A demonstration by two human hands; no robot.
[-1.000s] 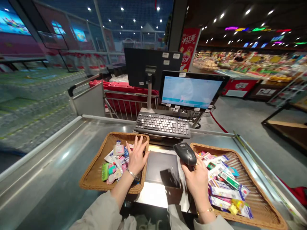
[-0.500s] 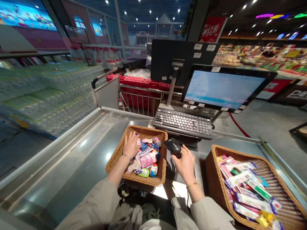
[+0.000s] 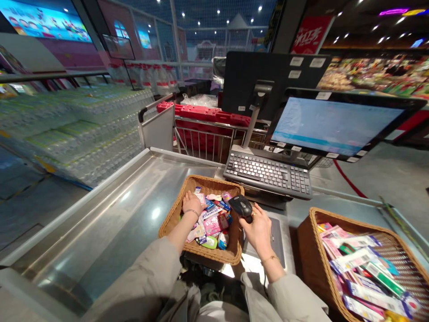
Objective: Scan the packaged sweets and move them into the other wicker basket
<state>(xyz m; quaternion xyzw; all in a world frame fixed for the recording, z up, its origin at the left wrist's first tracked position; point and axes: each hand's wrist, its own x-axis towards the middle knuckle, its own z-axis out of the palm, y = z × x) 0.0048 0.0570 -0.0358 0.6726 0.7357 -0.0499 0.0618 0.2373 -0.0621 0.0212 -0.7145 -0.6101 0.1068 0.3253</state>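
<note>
My left hand (image 3: pixel 193 205) is inside a brown wicker basket (image 3: pixel 164 223) at its left side. Its thumb is apart from the fingers, which bend down; their tips are partly hidden. Beside it lies a pink-and-white packet (image 3: pixel 200 198). Several small packaged goods fill the basket, among them a pink packet (image 3: pixel 212 225) and a green-and-white pack (image 3: pixel 210 242). Wrapped around the handle of a black handheld barcode scanner (image 3: pixel 240 205) is my right hand (image 3: pixel 259 230). The scanner's head is over the basket's right rim, pointing left.
A second wicker basket (image 3: pixel 313 250) on the right holds several long boxed goods (image 3: pixel 355 259). Behind the counter (image 3: pixel 134 223) are a keyboard (image 3: pixel 268 172), a screen (image 3: pixel 335 123) and a metal cart (image 3: pixel 204 138). Bottled water packs (image 3: pixel 73 129) are stacked at left.
The view has turned slightly left, so everything sits farther right. My left fingers, stretched and spread before, now bend lower into the basket. My right hand keeps hold of the scanner.
</note>
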